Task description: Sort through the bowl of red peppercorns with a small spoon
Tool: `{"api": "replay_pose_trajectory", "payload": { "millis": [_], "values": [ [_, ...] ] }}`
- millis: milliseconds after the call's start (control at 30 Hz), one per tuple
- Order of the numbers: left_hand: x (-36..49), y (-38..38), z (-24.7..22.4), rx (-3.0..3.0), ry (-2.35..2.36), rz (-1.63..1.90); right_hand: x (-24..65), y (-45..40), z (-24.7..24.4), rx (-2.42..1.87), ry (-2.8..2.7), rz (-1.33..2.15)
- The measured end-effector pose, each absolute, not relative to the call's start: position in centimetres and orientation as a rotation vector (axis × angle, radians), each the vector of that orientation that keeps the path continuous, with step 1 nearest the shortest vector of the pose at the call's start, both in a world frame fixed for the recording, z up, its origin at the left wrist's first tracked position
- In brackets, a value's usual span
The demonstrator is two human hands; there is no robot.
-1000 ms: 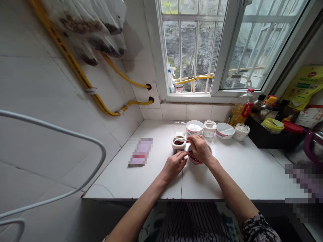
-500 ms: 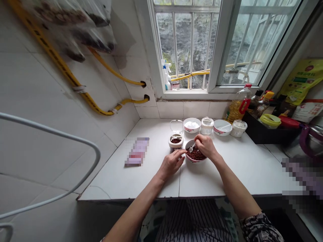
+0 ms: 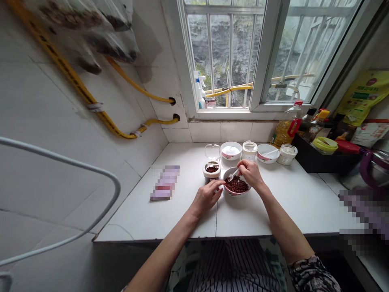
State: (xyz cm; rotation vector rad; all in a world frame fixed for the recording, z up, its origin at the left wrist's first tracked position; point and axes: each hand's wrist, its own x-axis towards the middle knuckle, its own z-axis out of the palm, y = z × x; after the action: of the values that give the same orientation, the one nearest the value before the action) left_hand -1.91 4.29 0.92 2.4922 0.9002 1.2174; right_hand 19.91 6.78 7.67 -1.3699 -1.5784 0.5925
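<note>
My right hand is closed on the handle of a small white spoon. The spoon's head is tilted down into a bowl with a pink floral pattern, over the dark red, peppercorn-like spice inside. My left hand lies at the bowl's left side, fingers stretched out and fingertips at the rim; its palm is hidden. Just behind the left hand stands a small jar, its clear lid flipped up and similar dark red spice in its mouth.
Along the back stand a bowl of white powder, a lidded jar, a bowl with a white spoon-like item and another jar. An oil bottle and black condiment box are at right. A blurred packet lies left.
My right hand has shifted slightly right and up, and the spoon's head has moved a little within the bowl. The left hand stays at the rim.
</note>
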Motion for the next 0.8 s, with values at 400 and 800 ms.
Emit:
{"api": "replay_pose_trajectory", "payload": {
  "millis": [400,800],
  "values": [
    [-1.89,4.27,0.87,2.487,0.887,1.220,19.88,6.81,7.54,-1.430,-1.577,0.504],
    [-1.81,4.34,0.84,2.496,0.873,1.242,19.48,6.60,7.68,-1.377,-1.647,0.630]
  ]
}}
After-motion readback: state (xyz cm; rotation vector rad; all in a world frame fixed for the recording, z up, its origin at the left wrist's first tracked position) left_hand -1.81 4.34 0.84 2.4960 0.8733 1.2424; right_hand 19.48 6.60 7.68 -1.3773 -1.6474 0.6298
